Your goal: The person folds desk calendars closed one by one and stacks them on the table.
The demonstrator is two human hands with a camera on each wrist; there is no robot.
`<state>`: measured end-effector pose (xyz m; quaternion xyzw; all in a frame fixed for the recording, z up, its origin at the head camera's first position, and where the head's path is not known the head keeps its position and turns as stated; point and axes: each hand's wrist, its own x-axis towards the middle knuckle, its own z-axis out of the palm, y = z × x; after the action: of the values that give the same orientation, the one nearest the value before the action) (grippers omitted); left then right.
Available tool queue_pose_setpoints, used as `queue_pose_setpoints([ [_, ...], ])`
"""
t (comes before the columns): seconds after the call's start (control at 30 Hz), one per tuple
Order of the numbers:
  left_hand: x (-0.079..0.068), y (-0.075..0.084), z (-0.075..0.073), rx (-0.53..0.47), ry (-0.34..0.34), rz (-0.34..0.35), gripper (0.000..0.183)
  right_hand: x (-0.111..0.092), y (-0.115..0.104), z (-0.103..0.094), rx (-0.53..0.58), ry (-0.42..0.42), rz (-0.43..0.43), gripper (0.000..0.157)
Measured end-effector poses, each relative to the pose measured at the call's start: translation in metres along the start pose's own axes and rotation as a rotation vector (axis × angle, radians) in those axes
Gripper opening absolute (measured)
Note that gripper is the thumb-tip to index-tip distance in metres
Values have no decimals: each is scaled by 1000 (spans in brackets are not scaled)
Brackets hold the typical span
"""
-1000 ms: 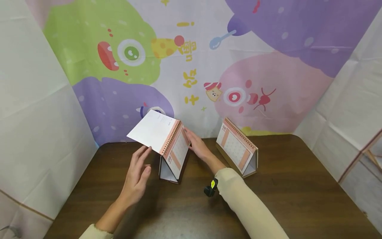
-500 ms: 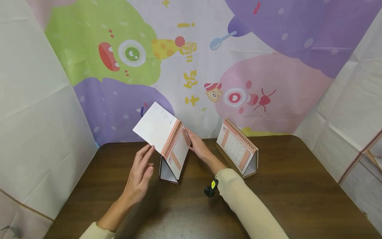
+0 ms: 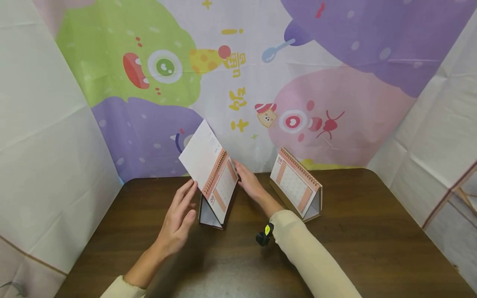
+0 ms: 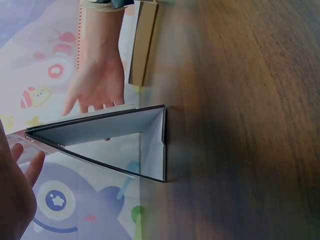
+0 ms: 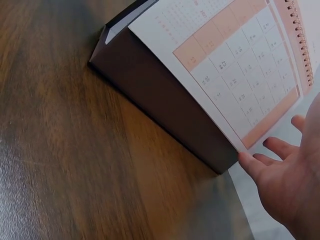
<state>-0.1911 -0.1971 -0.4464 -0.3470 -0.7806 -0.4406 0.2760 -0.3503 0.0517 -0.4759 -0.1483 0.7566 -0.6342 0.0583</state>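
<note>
A spiral-bound desk calendar (image 3: pixel 224 187) stands tent-like on a brown wooden table, its pink-and-white page marked 08 facing right. From its coil rises one white page (image 3: pixel 199 159), tilted up toward the left. My left hand (image 3: pixel 175 227) has its fingertips at that page's near edge, fingers fairly straight and thumb apart. At the calendar's far end is my right hand (image 3: pixel 249 182), fingers extended. In the right wrist view, the thumb of the right hand (image 5: pixel 287 180) meets the lower corner of the calendar page. The left wrist view shows the calendar's hollow triangular base (image 4: pixel 155 135) end-on.
A second, similar desk calendar (image 3: pixel 296 184), also showing 08, stands to the right, beyond the right forearm. Behind the table (image 3: pixel 238 265) hangs a cartoon-printed cloth (image 3: pixel 238 82). White sheets (image 3: pixel 44 124) hang at both sides. A small black device (image 3: pixel 264 235) is strapped at the right wrist.
The white page has swung up and rightward toward the coil, steeper than before. My left hand has followed it slightly right. My right hand stays at the calendar's far end.
</note>
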Motion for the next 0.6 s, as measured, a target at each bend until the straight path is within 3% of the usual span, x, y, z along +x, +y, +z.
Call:
queue_pose_setpoints([
  [0.07,1,0,1,-1,7,26,60,4,7,-6,-28,11,-24,70],
  [0.27,4,0,4,-15,14,95,60,42,56,-28,-90,27,-54,78],
  [0.33,4,-1,5,-23,1,90,59,38,49,-32,-65,36,-71,77],
  [0.47,3,-2,5,-15,-26,81,58,15,11,-34,6,58,-75,74],
  [0.6,3,-1,6,18,-42,81,59,2,-11,-38,67,85,-39,67],
])
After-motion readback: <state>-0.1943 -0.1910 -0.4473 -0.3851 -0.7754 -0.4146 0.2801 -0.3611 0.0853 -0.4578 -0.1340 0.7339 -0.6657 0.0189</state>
